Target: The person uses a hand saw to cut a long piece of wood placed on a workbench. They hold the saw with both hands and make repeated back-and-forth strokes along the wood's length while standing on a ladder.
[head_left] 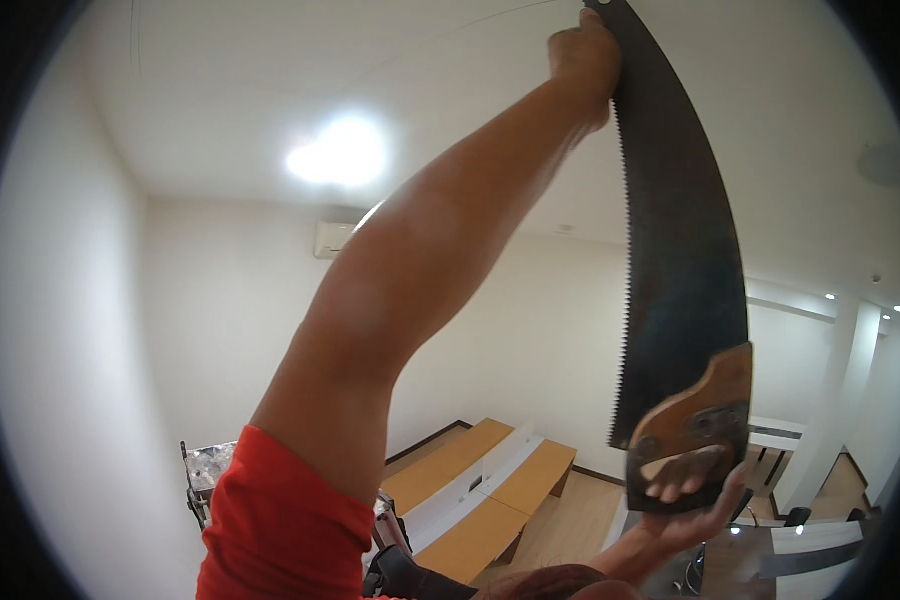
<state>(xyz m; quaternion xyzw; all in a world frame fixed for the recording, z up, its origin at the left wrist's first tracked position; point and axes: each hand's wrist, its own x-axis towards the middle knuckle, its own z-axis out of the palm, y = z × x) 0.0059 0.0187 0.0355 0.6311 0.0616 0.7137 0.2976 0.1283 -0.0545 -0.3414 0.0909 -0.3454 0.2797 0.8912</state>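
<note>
Steel saw [685,250] held upright: our left hand [585,60] pinches its tip, right hand [692,492] grips the handle; positioning comes next, we judge.

I count one saw [682,250] and two hands on it: my left hand [582,55] at the blade tip, my right hand [692,490] in the handle. Below I see two desks [470,480], one ceiling light [338,152] and one air conditioner [332,238].

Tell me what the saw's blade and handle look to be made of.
Blade: likely steel, dark and dull with mottled patches, thin, with cut teeth along one edge. Handle: apparently wood, brown with a worn finish, fixed by round metal-looking fasteners.
</note>
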